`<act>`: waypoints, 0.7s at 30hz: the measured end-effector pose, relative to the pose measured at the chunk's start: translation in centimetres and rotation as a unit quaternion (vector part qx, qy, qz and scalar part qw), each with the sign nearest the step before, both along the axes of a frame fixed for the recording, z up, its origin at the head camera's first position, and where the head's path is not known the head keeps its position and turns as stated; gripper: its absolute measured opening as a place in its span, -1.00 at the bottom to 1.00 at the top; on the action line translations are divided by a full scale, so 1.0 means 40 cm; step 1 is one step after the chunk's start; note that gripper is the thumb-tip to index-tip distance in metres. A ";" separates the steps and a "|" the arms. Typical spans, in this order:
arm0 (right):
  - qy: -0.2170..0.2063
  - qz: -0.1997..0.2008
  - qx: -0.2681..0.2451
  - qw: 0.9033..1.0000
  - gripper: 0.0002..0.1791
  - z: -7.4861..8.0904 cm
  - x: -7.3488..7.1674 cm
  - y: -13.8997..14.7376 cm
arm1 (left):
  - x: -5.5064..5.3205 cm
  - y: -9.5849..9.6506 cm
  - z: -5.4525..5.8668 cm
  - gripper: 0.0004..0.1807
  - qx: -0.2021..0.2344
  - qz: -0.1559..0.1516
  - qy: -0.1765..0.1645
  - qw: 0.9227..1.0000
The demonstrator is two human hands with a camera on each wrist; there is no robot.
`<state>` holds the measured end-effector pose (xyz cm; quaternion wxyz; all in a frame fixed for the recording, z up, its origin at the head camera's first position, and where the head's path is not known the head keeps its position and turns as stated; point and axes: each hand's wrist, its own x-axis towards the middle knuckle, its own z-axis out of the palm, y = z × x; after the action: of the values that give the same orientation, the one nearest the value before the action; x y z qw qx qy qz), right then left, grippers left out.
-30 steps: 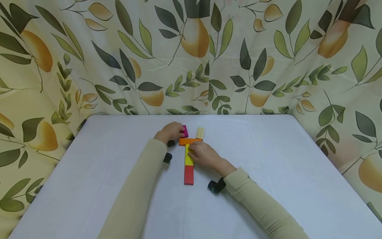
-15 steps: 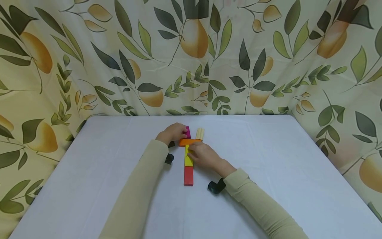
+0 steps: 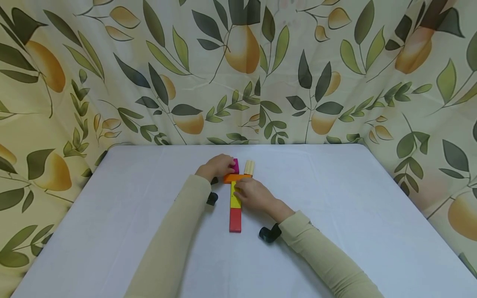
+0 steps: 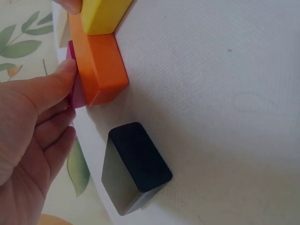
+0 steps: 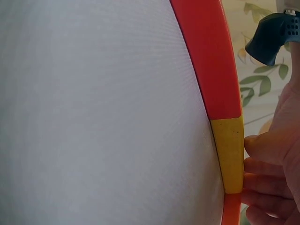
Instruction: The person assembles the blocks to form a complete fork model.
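My left hand [image 3: 217,165] pinches a magenta block [image 3: 236,166] between thumb and fingers, close behind the left part of an orange block [image 3: 232,178]. In the left wrist view, the thumb lies on the magenta block's face and the other fingers reach past its lower end. My right hand [image 3: 256,194] rests at the right side of a yellow block [image 3: 234,201], its fingertips also near the orange one. A red block [image 3: 235,220] continues the line below the yellow; the orange block lies crosswise at the top.
A pale ridged block [image 3: 249,167] stands behind the orange block's right end. Near its left end sits a black block [image 4: 140,154]. Dark wrist cameras hang beside both forearms. White cloth covers the table [image 3: 335,198], and a leaf-patterned curtain [image 3: 275,124] hangs at its far edge.
My left hand has shifted slightly to the right with the magenta block, toward the pale block. The right hand stays in place beside the yellow block.
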<state>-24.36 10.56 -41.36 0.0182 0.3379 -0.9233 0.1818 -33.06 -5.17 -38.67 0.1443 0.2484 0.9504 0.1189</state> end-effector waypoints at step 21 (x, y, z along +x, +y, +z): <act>0.006 -0.001 0.002 1.000 -0.81 0.004 0.003 -0.001 | -0.003 0.007 0.001 -0.74 0.005 -0.008 -0.011 1.000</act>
<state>-24.23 10.52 -41.22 0.0235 0.3383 -0.9237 0.1781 -33.18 -4.88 -38.65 0.1546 0.2558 0.9461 0.1247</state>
